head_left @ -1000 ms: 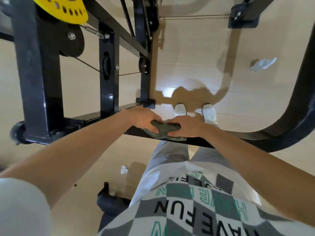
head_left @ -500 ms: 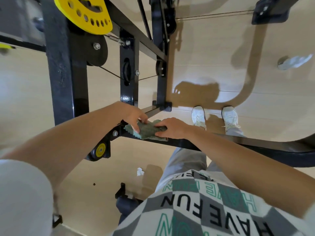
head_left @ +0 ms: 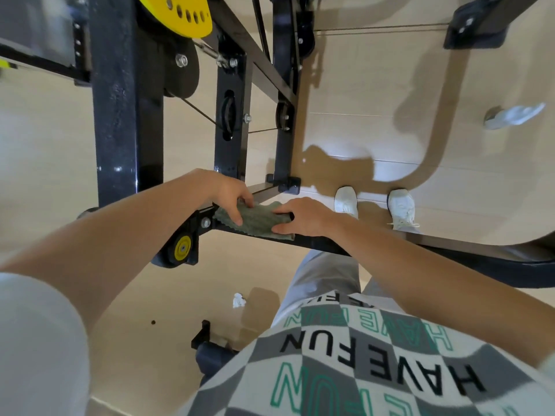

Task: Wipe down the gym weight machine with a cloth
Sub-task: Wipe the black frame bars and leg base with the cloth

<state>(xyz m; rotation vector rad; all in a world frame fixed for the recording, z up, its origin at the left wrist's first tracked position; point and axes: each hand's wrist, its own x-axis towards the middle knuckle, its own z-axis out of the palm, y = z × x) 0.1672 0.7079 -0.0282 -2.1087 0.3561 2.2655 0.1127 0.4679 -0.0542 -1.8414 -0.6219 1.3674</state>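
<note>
A grey-green cloth (head_left: pixel 257 220) is draped over the black horizontal bar (head_left: pixel 327 244) of the weight machine, close to its left end. My left hand (head_left: pixel 231 196) holds the cloth's left edge, fingers curled over it. My right hand (head_left: pixel 303 217) grips the cloth's right end, thumb underneath and fingers on top. Behind them rises the machine's black frame (head_left: pixel 127 121), with a yellow perforated plate (head_left: pixel 183 10) at the top and a yellow-centred roller (head_left: pixel 182 249) just left of the cloth.
Thin cables and pulleys (head_left: pixel 282 115) run between the uprights. The bar curves away to the right (head_left: pixel 534 265). On the pale wood floor lie a crumpled white scrap (head_left: pixel 238 300) and a white object (head_left: pixel 513 115). My white shoes (head_left: pixel 345 199) stand below the bar.
Both hands and the cloth have slid left along the bar toward its joint with the frame. The cloth is spread flatter, and my view has shifted left.
</note>
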